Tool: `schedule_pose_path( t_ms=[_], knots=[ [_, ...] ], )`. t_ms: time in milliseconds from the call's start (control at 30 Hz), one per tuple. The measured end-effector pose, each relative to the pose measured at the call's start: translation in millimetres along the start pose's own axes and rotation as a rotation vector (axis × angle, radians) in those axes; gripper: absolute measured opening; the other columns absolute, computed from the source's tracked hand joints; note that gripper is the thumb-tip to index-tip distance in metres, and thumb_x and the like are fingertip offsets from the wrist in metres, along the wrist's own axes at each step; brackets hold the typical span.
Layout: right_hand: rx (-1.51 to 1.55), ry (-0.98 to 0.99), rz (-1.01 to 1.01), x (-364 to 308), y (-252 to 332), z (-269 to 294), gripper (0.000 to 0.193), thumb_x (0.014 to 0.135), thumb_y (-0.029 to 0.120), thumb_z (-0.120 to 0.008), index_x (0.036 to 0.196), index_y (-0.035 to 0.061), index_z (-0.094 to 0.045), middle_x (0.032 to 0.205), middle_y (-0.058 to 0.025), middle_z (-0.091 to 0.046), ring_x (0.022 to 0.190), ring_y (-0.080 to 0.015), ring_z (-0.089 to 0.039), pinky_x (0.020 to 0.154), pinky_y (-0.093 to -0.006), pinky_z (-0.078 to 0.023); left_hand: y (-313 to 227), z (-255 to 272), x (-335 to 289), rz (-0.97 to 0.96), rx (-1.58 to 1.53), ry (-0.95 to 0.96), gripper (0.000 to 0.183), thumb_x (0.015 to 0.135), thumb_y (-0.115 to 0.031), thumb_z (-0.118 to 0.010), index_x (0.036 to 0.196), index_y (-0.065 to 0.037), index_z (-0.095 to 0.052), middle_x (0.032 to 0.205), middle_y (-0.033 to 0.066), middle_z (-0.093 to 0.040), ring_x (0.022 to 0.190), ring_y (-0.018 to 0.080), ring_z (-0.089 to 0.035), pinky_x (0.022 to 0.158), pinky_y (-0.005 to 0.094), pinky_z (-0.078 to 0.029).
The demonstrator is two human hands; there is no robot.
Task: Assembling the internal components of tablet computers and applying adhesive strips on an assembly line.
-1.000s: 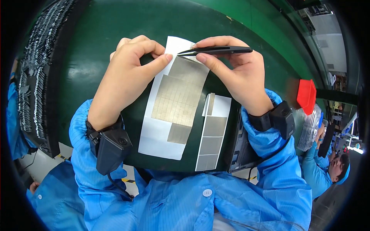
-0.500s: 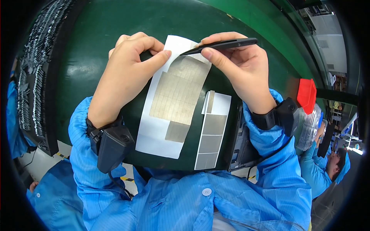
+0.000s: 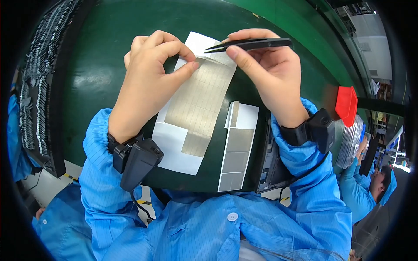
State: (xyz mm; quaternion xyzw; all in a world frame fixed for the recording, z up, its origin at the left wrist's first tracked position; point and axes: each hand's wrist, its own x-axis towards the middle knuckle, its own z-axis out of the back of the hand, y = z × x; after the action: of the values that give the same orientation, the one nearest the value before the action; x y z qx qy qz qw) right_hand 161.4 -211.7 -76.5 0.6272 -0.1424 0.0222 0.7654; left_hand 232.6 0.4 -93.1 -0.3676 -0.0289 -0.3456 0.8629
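Observation:
A white backing sheet (image 3: 172, 141) carries a block of grey-beige stickers (image 3: 196, 95) marked with fine lines. Between thumb and forefinger, my left hand (image 3: 152, 74) pinches the corner of a sticker strip (image 3: 207, 62) near the sheet's upper left; its fingertips partly hide the strip. In my right hand (image 3: 276, 65) are black tweezers (image 3: 257, 44), their tips pointing left above the top of the sheet. Some right fingers lie beyond the sheet's upper right edge, partly hidden. Just right of it lies a narrower white card (image 3: 248, 114) with several grey rectangles.
Beside the card sits a black tray-like part (image 3: 271, 169). A red bin (image 3: 346, 106) and stacked clear plastic trays (image 3: 349, 141) stand at the right. Racks of small metal parts (image 3: 41, 87) line the left of the green table (image 3: 109, 39). A co-worker (image 3: 363, 187) sits at far right.
My left hand has moved right and a little up to the strip's edge. The tweezers have risen slightly, off the sticker's top edge. The backing sheet has shifted slightly up and left.

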Motion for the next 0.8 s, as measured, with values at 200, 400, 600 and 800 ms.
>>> schedule_pose_path(
  t_ms=[200, 400, 600, 800],
  knots=[
    [-0.087, 0.038, 0.005, 1, 0, 1, 0.020, 0.087, 0.008, -0.076, 0.107, 0.0028, -0.072, 0.099, -0.0042, -0.073, 0.087, -0.0107, -0.066, 0.078, -0.0247, -0.053, 2, 0, 1, 0.015, -0.027, -0.004, 0.014, 0.087, -0.020, -0.076, 0.092, -0.007, -0.073, 0.102, 0.0001, -0.064, 0.104, 0.0217, -0.049, 0.094, 0.0343, -0.037],
    [-0.133, 0.063, -0.030, -2, 3, 2, 0.019, 0.087, 0.007, -0.076, 0.106, 0.0038, -0.073, 0.097, -0.0047, -0.073, 0.085, -0.0111, -0.066, 0.075, -0.0245, -0.053, 1, -1, 0, 0.032, -0.025, -0.017, 0.015, 0.088, -0.020, -0.074, 0.091, -0.006, -0.071, 0.100, 0.0011, -0.064, 0.102, 0.0217, -0.050, 0.093, 0.0329, -0.038],
    [0.103, 0.306, -0.115, -13, 33, 15, 0.022, 0.088, -0.010, -0.069, 0.109, -0.0017, -0.068, 0.107, -0.0102, -0.069, 0.103, -0.0170, -0.066, 0.095, -0.0311, -0.052, 5, -10, 1, 0.047, -0.053, -0.080, 0.017, 0.088, -0.018, -0.074, 0.095, -0.004, -0.067, 0.100, 0.0052, -0.063, 0.100, 0.0238, -0.052, 0.091, 0.0333, -0.041],
    [0.221, 0.050, -0.223, -64, 77, 94, 0.025, 0.095, 0.017, -0.068, 0.114, 0.0030, -0.063, 0.104, -0.0130, -0.064, 0.089, -0.0156, -0.057, 0.078, -0.0262, -0.047, -1, -3, 3, 0.038, 0.012, -0.115, 0.023, 0.082, -0.015, -0.078, 0.097, -0.004, -0.064, 0.101, 0.0078, -0.064, 0.099, 0.0271, -0.058, 0.090, 0.0377, -0.044]
  ],
)
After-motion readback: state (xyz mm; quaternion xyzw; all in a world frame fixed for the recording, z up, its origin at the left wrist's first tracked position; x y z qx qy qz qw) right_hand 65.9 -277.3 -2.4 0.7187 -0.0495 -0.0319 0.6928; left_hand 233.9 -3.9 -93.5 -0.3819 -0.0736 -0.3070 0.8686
